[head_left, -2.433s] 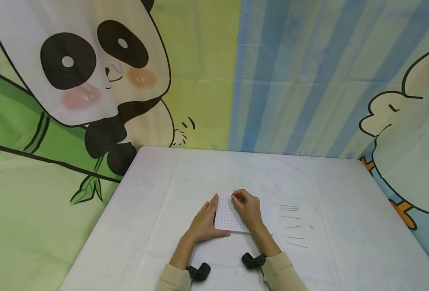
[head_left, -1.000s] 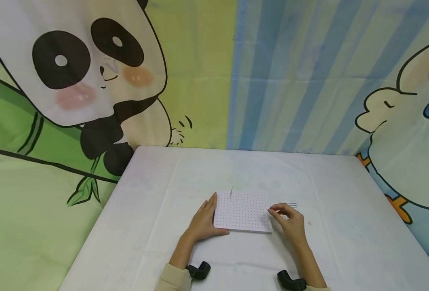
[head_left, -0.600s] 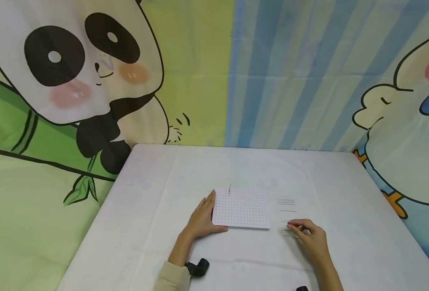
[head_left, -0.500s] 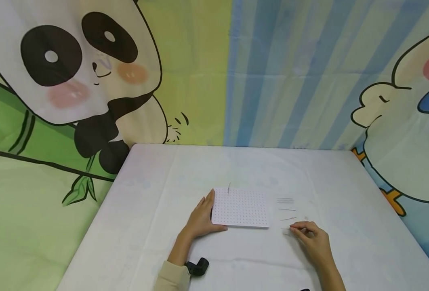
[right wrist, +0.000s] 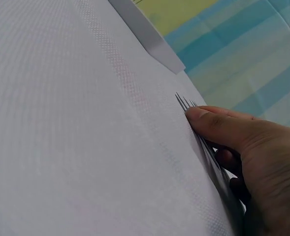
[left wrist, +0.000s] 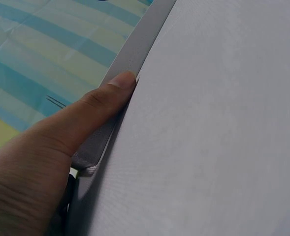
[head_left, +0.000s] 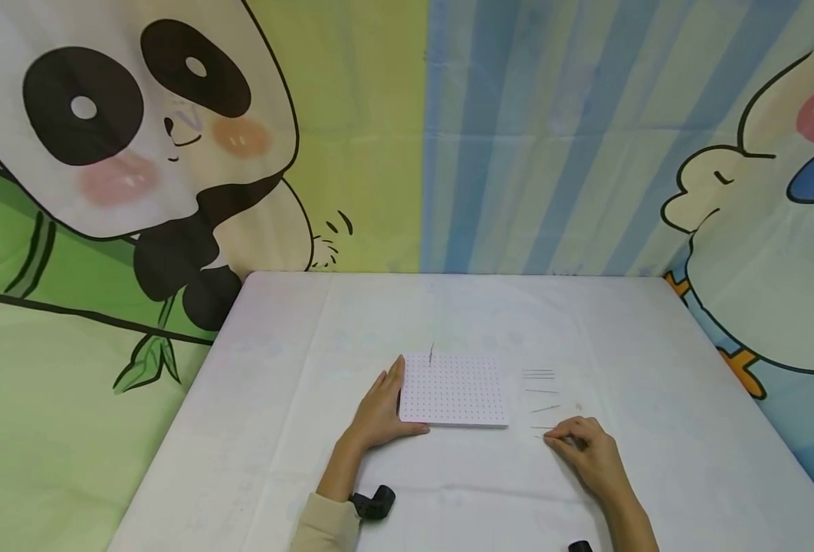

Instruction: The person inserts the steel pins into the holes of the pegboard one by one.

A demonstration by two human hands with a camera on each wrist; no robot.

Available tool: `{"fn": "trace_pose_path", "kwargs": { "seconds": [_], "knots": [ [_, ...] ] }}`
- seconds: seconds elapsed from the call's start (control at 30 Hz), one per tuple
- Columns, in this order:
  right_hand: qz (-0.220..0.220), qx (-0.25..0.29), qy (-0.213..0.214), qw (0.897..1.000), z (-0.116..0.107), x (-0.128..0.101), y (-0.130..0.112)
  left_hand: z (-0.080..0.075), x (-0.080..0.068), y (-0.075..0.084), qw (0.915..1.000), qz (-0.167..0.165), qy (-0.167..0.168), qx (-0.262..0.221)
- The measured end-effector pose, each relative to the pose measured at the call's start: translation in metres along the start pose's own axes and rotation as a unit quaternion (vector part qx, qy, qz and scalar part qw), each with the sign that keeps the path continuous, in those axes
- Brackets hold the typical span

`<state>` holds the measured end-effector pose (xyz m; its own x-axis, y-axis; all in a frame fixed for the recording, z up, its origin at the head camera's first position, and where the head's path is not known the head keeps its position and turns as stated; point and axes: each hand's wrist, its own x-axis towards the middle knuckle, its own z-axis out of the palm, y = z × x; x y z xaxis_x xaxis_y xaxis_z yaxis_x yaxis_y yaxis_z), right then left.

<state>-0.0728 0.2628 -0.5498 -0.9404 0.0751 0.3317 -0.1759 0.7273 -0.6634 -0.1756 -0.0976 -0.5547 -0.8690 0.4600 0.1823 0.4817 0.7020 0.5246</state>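
A white board (head_left: 453,395) dotted with rows of small holes lies on the table. My left hand (head_left: 379,410) rests against its left side with straight fingers, the thumb (left wrist: 98,105) along the front edge. One thin needle (head_left: 431,356) stands up from a hole near the board's far left corner. Right of the board, my right hand (head_left: 589,452) pinches the nearest needle (head_left: 538,437) of a row lying on the table, its thumb and index fingertip together on it. Most of that needle is hidden by the fingers.
Several more needles (head_left: 539,375) lie spaced out on the white-covered table (head_left: 352,322), between the board and the right hand's far side. A printed cloth (head_left: 517,138) hangs behind the table. A black wrist camera (head_left: 374,503) sits on the left wrist.
My right hand has let go of the needle that stands in the board, moved right and toward me, and come down on the nearest needle. My left hand has stayed against the board.
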Motion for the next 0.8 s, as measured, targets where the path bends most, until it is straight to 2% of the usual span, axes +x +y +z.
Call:
{"fn": "trace_pose_path", "kwargs": {
  "seconds": [0.2,0.8],
  "knots": [
    [0.011,-0.008,-0.012,1.0,0.0007,0.0012,-0.0011,-0.0022,0.0004,0.0017,1.0,-0.004,-0.001,-0.004],
    [-0.02,-0.006,-0.006,1.0,0.0001,0.001,-0.0003,-0.002,0.0008,0.0018,1.0,-0.003,-0.002,0.008]
  ]
}}
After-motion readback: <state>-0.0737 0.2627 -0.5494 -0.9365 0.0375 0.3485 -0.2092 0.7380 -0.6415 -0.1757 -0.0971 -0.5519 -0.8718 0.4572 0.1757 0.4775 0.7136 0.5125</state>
